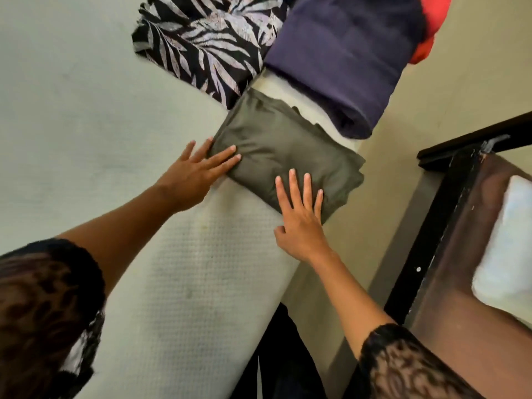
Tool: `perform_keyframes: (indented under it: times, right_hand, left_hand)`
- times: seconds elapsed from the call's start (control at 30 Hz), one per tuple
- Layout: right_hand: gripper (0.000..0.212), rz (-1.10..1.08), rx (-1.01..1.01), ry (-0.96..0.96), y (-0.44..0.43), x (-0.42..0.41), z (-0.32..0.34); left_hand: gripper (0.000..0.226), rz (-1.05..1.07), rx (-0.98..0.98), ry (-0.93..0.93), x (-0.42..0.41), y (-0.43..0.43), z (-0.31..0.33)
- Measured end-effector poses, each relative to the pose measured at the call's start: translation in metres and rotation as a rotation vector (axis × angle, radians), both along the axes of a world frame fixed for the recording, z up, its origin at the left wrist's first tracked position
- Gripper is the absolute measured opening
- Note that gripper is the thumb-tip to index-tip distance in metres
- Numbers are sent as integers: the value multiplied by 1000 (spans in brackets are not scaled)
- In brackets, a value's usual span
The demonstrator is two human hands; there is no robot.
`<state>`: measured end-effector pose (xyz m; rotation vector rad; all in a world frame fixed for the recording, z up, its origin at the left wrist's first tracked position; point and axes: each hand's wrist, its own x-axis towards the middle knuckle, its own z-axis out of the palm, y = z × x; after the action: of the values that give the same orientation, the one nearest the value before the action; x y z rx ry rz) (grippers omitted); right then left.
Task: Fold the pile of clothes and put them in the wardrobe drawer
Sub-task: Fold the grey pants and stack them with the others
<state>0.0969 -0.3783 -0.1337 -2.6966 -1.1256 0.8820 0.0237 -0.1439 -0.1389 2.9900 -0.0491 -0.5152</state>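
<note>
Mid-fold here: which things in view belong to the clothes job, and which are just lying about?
Job: folded olive garment, pressed flat by left hand and right hand; leaf-print cloth, navy cloth, red cloth beyond it.
Just there: mattress underneath; dark wooden unit at right, drawer or not I cannot tell.

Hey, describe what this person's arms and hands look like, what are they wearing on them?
Both arms are bare below short sleeves. The left sleeve and right sleeve are black lace-like fabric with a brown, leopard-like pattern and wavy black edges. The left hand and right hand wear no gloves, rings, watch or bracelets that show.
</note>
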Motion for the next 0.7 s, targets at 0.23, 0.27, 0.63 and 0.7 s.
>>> perform_keyframes:
  times: [0.23, 0.27, 0.63, 0.7]
  right_hand:
    - [100, 68, -128, 140, 5, 17, 7]
    - [99, 64, -152, 190, 7, 22, 12]
    - [49, -293, 243, 99, 21, 36, 159]
    - [47, -359, 340, 54, 13, 41, 210]
  left_hand:
    - [88, 108, 183, 330, 14, -25, 22]
    - [85, 105, 180, 368, 20, -28, 30]
    - [63, 190, 150, -39, 57, -38, 197]
    - [65, 238, 111, -142, 61, -42, 244]
